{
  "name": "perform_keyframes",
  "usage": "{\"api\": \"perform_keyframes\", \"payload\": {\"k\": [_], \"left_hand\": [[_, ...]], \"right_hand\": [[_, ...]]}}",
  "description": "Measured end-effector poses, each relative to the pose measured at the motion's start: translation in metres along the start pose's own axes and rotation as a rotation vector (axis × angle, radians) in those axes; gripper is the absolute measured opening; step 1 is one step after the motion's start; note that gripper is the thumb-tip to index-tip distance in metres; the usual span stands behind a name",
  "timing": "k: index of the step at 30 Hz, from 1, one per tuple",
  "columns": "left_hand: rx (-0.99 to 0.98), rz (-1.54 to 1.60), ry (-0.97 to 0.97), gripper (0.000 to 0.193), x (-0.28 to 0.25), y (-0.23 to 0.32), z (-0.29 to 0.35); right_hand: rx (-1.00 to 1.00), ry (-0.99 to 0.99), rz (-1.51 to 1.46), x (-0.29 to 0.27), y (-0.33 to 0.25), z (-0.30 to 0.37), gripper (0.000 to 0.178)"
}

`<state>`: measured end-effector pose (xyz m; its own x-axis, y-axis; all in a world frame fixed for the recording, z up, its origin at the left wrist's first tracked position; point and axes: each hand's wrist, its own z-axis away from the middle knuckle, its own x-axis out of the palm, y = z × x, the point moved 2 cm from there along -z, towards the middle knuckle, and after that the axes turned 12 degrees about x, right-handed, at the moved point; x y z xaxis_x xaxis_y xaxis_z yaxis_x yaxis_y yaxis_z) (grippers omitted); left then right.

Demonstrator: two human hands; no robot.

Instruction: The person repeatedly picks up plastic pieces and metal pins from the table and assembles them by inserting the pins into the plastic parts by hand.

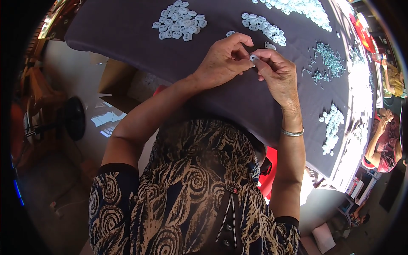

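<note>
Above the near part of the table, my two hands meet at a small white oval plastic piece (253, 58) with a dark hole in it. My right hand (278, 74) pinches this piece between thumb and fingers. My left hand (223, 61) has its thumb and index finger pressed together at the piece's left side; whatever is between those fingertips is too small to tell. Just beyond my hands lie a loose white piece (269, 46) and a curved row of similar white oval pieces (263, 27).
A dark cloth covers the table (127, 34). On it are a heap of white pieces (179, 21), a far larger heap (299, 9), a scatter of small metal screws or pins (329, 59) and small white parts (331, 127). An open cardboard box (117, 78) stands below the left edge. Other people sit at right.
</note>
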<state>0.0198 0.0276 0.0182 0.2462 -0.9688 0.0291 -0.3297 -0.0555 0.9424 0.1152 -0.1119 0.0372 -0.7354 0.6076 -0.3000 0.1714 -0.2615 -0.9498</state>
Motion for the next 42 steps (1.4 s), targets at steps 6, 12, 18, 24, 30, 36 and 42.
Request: {"api": "perform_keyframes", "payload": {"k": [6, 12, 18, 24, 30, 36, 42], "left_hand": [[-0.033, 0.077, 0.049, 0.031, 0.001, 0.000, 0.000], [-0.017, 0.117, 0.072, 0.022, 0.001, 0.000, -0.001], [0.006, 0.112, 0.044, 0.020, -0.002, 0.002, -0.001], [-0.036, 0.104, 0.041, 0.020, -0.002, 0.007, -0.003], [-0.056, 0.093, -0.013, 0.027, -0.003, 0.001, 0.000], [-0.015, 0.129, 0.034, 0.024, 0.002, 0.002, 0.001], [-0.011, 0.071, -0.057, 0.027, 0.000, 0.007, 0.000]], "right_hand": [[-0.122, 0.014, 0.094, 0.002, 0.003, 0.001, 0.025], [-0.164, 0.098, 0.165, 0.006, 0.002, 0.001, 0.028], [-0.237, 0.175, 0.157, 0.007, 0.000, 0.001, 0.026], [-0.277, 0.205, 0.234, 0.008, -0.007, 0.002, 0.024], [-0.294, 0.202, 0.330, 0.009, -0.005, 0.004, 0.028], [-0.320, 0.151, 0.493, 0.007, -0.013, 0.005, 0.033], [-0.376, 0.112, 0.800, 0.010, -0.010, 0.008, 0.030]]}}
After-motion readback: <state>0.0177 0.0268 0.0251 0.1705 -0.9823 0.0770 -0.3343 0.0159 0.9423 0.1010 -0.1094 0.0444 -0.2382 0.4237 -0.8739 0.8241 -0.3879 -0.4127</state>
